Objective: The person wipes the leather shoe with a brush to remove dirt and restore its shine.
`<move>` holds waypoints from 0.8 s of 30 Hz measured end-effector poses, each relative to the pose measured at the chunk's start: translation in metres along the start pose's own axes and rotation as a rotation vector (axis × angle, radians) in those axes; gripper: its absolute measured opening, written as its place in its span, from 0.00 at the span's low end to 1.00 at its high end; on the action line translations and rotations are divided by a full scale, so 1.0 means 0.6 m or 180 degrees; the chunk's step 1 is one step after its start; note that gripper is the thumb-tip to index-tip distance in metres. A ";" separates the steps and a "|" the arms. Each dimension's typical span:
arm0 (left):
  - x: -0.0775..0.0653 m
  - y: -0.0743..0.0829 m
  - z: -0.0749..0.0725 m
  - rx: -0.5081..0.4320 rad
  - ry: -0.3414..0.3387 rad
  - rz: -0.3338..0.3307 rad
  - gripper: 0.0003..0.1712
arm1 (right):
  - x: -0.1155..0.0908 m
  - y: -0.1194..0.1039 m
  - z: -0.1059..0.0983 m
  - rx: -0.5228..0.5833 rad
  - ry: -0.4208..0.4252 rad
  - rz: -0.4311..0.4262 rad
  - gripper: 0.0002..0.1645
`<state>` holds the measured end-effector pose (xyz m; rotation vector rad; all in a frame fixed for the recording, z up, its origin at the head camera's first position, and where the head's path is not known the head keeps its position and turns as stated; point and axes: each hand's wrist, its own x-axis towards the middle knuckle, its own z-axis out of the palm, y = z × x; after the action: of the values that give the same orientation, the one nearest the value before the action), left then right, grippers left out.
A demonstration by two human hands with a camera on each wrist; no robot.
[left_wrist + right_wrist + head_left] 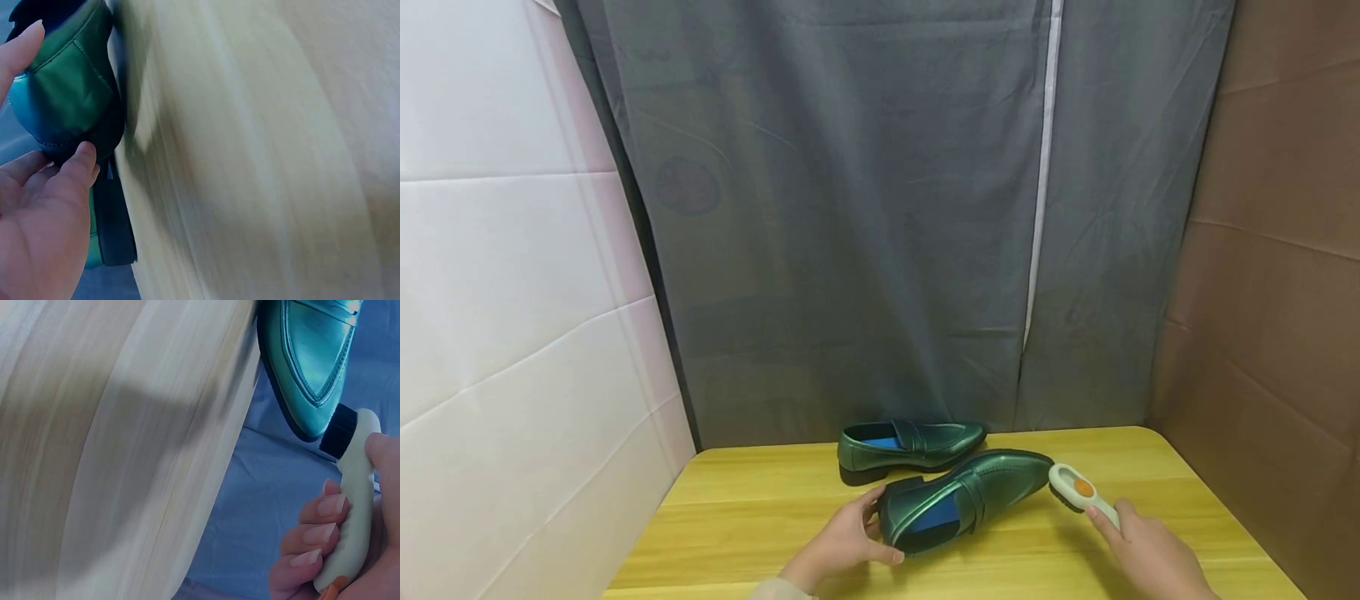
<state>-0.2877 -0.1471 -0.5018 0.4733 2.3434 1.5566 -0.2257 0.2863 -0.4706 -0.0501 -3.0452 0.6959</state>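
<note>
A shiny green loafer (1000, 483) with a blue insole is tilted on its side, and my left hand (857, 537) grips it by the heel. In the left wrist view, the thumb is at the collar and the fingers are round the back of the heel (69, 94). My right hand (1153, 546) holds a pale brush (1082, 487) with an orange spot on its back and dark bristles (338, 431). Those bristles are right at the loafer's toe (312, 419). The matching loafer (917, 446) stands upright just behind the held one.
The shoes are over a yellow wood-grain table (737, 517) with rounded corners. A grey curtain (865, 250) hangs at its back edge. White cloth (512, 292) borders the left side and brown cloth (1262, 292) the right.
</note>
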 end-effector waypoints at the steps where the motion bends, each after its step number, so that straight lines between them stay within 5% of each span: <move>1: 0.001 0.001 0.000 -0.0038 -0.0009 -0.0034 0.65 | 0.001 0.000 0.000 0.0001 -0.0011 0.0007 0.46; 16: 0.035 0.019 0.005 -0.0202 -0.0126 0.0033 0.56 | 0.002 -0.002 0.008 0.0002 0.0060 -0.0044 0.47; 24: 0.054 0.023 0.011 -0.0045 0.0051 -0.0052 0.46 | 0.000 -0.005 0.014 -0.0006 0.0143 -0.0064 0.44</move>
<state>-0.3129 -0.1227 -0.4933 0.4388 2.3408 1.5741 -0.2257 0.2801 -0.4769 -0.0348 -2.9994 0.6813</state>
